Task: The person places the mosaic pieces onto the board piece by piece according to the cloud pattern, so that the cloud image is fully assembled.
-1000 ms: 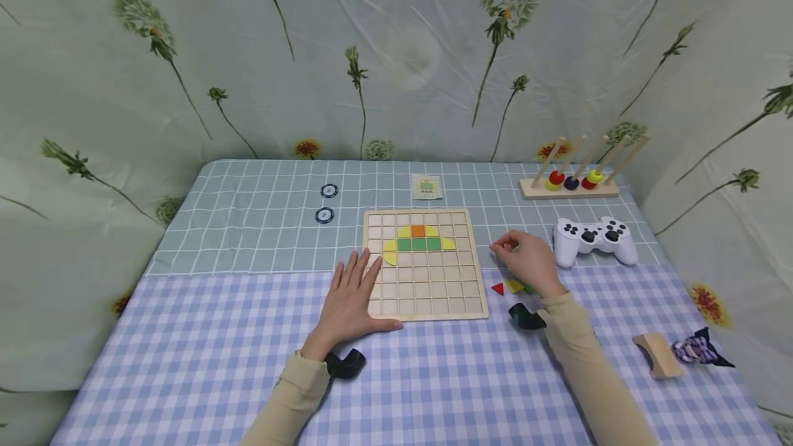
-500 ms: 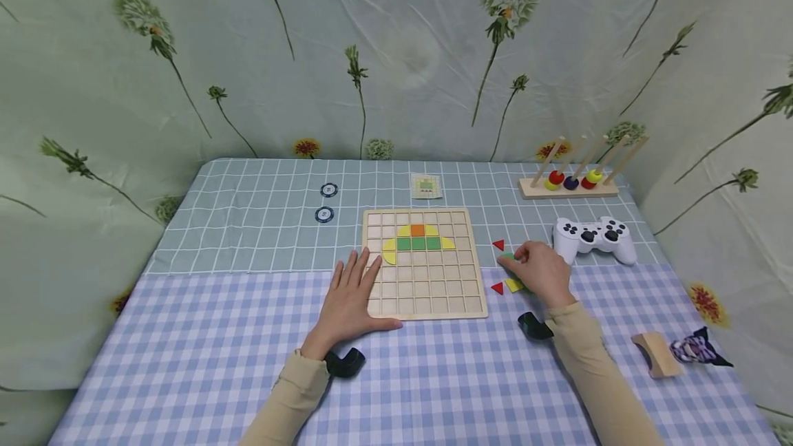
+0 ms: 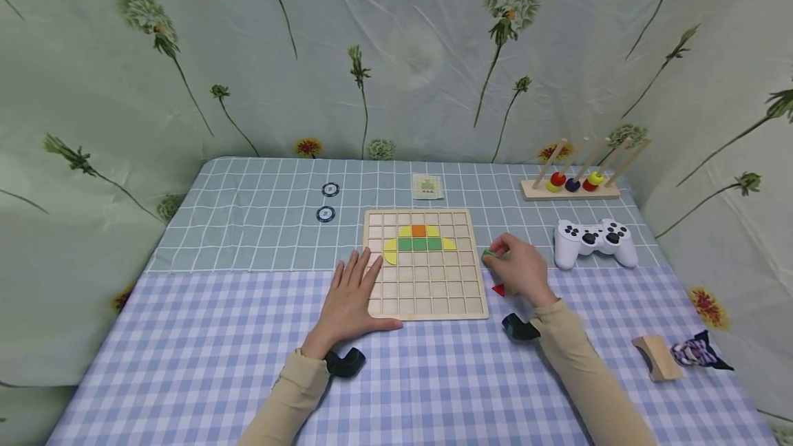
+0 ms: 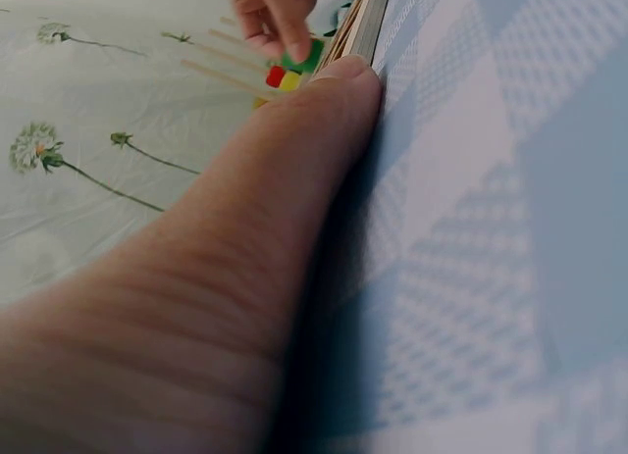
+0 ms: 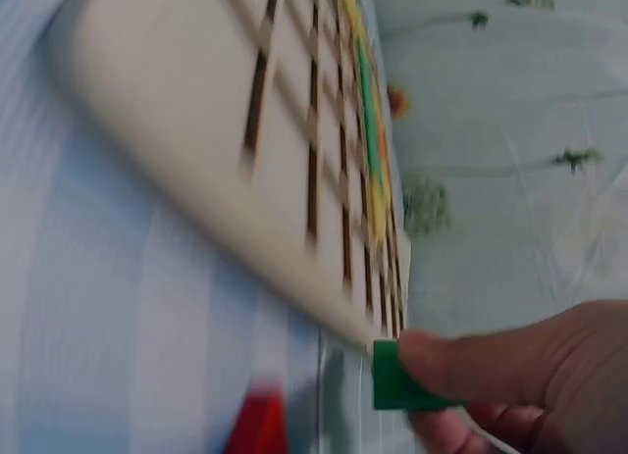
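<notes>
My left hand point(image 3: 351, 301) lies with fingers spread over the left edge of the wooden grid board point(image 3: 429, 291), its thumb along the near edge. In the head view, my right hand point(image 3: 520, 268) is just beyond the board's right edge. Its thumb and fingers pinch a green square tile point(image 5: 391, 383), seen close in the right wrist view beside the board's rim. Yellow tiles point(image 3: 389, 258), a row of green tiles point(image 3: 419, 243) and an orange tile point(image 3: 418, 230) sit in the grid. A red triangle tile point(image 3: 498, 290) lies below the right hand, which hides other loose pieces.
Behind the board lies a small pattern card point(image 3: 427, 187), with two round chips point(image 3: 325, 214) to its left. On the right are a bead rack point(image 3: 570, 189), a white game controller point(image 3: 595, 243), a wooden arch block point(image 3: 658, 358) and a small purple-patterned item point(image 3: 696, 351).
My right hand has picked up the green tile from the loose pieces and moved left toward the board. A red triangle was set down above the pile before that. My left hand stays put.
</notes>
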{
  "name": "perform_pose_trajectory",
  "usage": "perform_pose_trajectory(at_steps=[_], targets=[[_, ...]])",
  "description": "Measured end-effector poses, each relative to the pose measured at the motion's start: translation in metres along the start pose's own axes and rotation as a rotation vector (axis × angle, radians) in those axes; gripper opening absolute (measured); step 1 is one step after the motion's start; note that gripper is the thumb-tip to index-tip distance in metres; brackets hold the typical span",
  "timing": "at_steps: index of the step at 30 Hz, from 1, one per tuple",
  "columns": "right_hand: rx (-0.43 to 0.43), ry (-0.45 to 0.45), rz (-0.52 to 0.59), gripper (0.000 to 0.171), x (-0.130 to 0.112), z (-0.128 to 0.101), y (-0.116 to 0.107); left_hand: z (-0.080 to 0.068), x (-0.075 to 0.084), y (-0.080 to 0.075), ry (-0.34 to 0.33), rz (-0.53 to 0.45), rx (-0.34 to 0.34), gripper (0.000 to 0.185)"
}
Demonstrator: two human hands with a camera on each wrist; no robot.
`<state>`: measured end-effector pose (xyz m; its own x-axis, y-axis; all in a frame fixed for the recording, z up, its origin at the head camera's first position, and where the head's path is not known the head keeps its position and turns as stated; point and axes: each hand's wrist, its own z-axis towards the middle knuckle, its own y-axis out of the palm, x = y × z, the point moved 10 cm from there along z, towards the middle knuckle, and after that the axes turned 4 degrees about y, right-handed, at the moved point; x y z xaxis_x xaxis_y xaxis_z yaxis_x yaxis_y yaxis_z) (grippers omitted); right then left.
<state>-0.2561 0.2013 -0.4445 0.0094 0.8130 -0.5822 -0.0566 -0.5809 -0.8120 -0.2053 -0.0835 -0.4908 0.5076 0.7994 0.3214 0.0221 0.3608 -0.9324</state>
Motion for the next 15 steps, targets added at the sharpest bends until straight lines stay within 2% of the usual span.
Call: perform_pose_trajectory(at_steps=[7, 11, 15], targets=[[-0.074, -0.108, 0.154, 0.021, -0.049, 0.003, 0.027, 0.000, 0.000, 0.000, -0.006, 0.011, -0.003, 0.120], [-0.111, -0.148, 0.180, 0.018, -0.073, 0.006, 0.046, 0.001, 0.001, 0.000, -0.008, 0.020, -0.005, 0.120], [-0.144, -0.140, 0.183, 0.012, -0.085, 0.009, 0.065, 0.001, 0.001, 0.000, -0.005, 0.018, -0.007, 0.119]])
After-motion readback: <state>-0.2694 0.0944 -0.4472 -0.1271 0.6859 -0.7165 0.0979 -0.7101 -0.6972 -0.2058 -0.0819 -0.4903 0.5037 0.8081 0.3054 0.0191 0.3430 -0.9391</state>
